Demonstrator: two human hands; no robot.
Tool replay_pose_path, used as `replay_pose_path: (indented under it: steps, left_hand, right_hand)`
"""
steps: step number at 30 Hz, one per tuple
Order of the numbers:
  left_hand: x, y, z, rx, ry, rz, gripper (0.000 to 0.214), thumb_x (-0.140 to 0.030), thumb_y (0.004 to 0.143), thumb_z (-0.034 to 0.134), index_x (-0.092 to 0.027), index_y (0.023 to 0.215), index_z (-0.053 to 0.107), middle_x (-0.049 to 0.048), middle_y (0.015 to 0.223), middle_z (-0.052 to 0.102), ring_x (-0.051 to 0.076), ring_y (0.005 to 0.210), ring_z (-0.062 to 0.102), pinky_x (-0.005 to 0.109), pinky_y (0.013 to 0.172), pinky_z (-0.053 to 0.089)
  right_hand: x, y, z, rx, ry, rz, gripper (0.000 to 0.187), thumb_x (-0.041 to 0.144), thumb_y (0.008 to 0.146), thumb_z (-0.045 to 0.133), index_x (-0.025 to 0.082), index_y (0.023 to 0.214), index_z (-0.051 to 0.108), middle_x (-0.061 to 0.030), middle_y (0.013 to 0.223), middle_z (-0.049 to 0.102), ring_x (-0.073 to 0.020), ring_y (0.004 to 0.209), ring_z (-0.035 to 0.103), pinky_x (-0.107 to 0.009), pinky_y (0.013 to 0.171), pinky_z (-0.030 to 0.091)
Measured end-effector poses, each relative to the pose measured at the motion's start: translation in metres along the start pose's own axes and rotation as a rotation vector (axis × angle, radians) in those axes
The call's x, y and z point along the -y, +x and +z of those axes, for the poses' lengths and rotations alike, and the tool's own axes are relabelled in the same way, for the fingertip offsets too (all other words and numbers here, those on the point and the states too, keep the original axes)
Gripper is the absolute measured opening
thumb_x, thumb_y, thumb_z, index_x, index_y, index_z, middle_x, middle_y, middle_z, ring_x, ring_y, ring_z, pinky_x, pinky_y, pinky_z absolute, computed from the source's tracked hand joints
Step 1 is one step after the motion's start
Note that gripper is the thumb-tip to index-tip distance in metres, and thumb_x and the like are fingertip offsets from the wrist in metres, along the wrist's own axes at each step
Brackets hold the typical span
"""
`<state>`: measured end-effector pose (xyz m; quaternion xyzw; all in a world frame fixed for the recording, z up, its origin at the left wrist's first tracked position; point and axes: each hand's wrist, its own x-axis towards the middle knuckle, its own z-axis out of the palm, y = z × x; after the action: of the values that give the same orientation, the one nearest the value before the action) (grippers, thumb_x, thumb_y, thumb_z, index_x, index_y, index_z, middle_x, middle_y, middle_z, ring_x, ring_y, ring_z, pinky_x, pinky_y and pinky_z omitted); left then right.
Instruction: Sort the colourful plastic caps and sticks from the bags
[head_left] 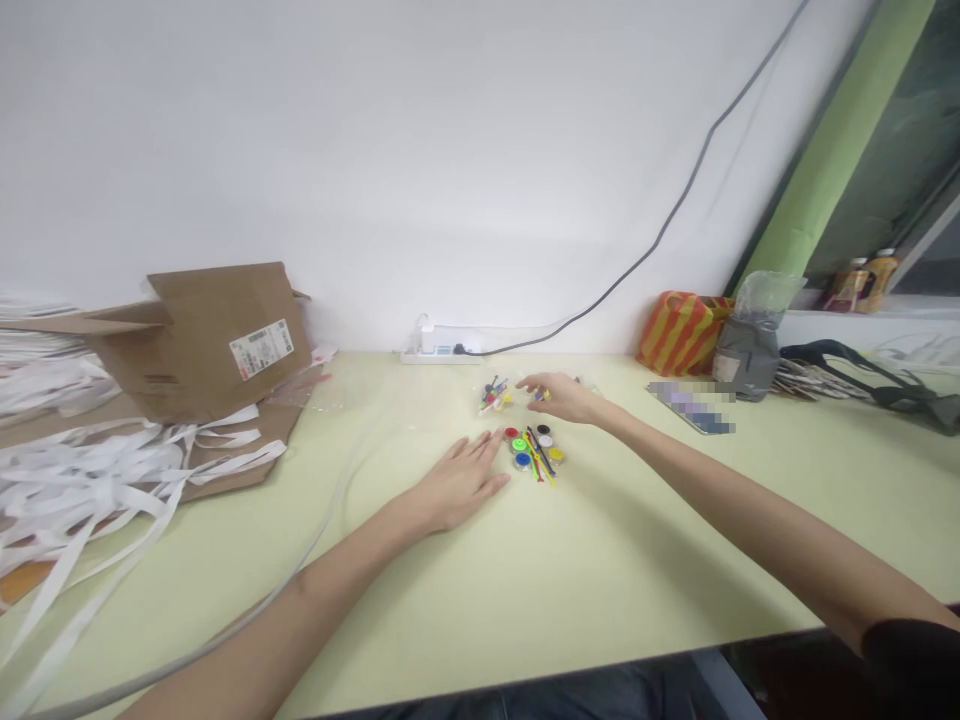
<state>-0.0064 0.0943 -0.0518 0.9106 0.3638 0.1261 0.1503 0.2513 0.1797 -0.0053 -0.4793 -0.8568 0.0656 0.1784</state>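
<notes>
- Head view: pale yellow-green tabletop point(600, 580) fills the lower frame, with a white wall behind it.
- Left hand point(461, 482), centre of frame: lies flat, palm down, fingers stretched out and released, holding nothing. Its fingertips are just beside the cluster of small round paint pots point(534, 450).
- The pots have red, green, blue, white, black and yellow-brown lids and sit just right of centre. Thin coloured plastic sticks point(541, 462) lie across them.
- Right hand point(561, 398), above the pots: fingers curl downward over a small blue-and-yellow item at the fingertips. Cannot tell whether it is gripped or only touched.
- A second bundle of coloured sticks point(495, 395) lies just left of the right hand.
- Left of frame: an open brown cardboard box with a white label point(217, 340), and a heap of loose white paper strips point(97, 480).
- Back edge, centre: a white power strip point(439, 350), with a grey cable point(675, 210) running up the wall.
- Right of frame: an orange-and-yellow striped bag point(682, 332), and beside it a grey pouch in clear plastic point(750, 345).
</notes>
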Motion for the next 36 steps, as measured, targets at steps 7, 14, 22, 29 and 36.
replay_pose_path:
  steps: [7,14,22,29,36]
  left_hand:
    - [-0.001,-0.002,-0.001,0.023,0.038,-0.012,0.068,-0.057,0.101,0.022,-0.022,0.159,0.013,0.0078,0.164,0.019,0.023,0.153,0.015,0.044,0.123,0.011]
    - [-0.003,-0.002,-0.003,0.031,0.055,-0.054,0.069,-0.057,0.101,0.023,-0.023,0.159,0.009,0.0090,0.165,0.015,0.024,0.153,0.010,0.048,0.123,0.009]
    - [-0.002,0.000,-0.003,-0.170,-0.097,-0.125,0.073,-0.058,0.098,0.034,-0.021,0.158,0.017,0.0097,0.165,0.015,0.028,0.153,0.011,0.050,0.124,0.010]
    - [-0.002,0.011,-0.021,-0.473,-1.141,-0.421,0.045,-0.043,0.097,0.038,-0.020,0.136,0.044,0.0167,0.131,0.063,0.031,0.112,0.067,0.045,0.090,0.056]
    - [0.001,0.013,-0.025,-0.464,-1.529,-0.496,0.044,-0.047,0.099,0.035,-0.015,0.124,0.052,0.0155,0.117,0.066,0.024,0.080,0.074,0.031,0.056,0.057]
  right_hand:
    - [0.022,0.057,0.042,0.084,-0.109,-0.117,0.043,0.011,0.078,0.061,0.017,0.120,0.060,-0.0118,0.112,0.068,-0.0221,0.099,0.063,-0.026,0.079,0.043]
    - [0.030,0.042,0.029,-0.023,-0.087,-0.119,0.024,0.007,0.078,0.051,0.019,0.098,0.057,-0.0074,0.098,0.066,-0.0189,0.088,0.059,-0.025,0.074,0.038]
    - [0.054,-0.044,0.010,-0.380,0.994,0.033,0.027,0.024,0.078,0.060,0.024,0.103,0.050,-0.0039,0.105,0.067,-0.0211,0.096,0.068,-0.035,0.085,0.050]
    - [0.062,-0.058,0.021,-0.286,1.504,0.236,0.041,0.035,0.074,0.072,0.028,0.110,0.054,-0.0027,0.103,0.070,-0.0197,0.081,0.070,-0.034,0.072,0.058]
    - [0.068,-0.061,0.023,-0.183,1.464,0.336,0.044,0.046,0.077,0.076,0.026,0.108,0.053,-0.0031,0.101,0.071,-0.0159,0.079,0.069,-0.023,0.058,0.051]
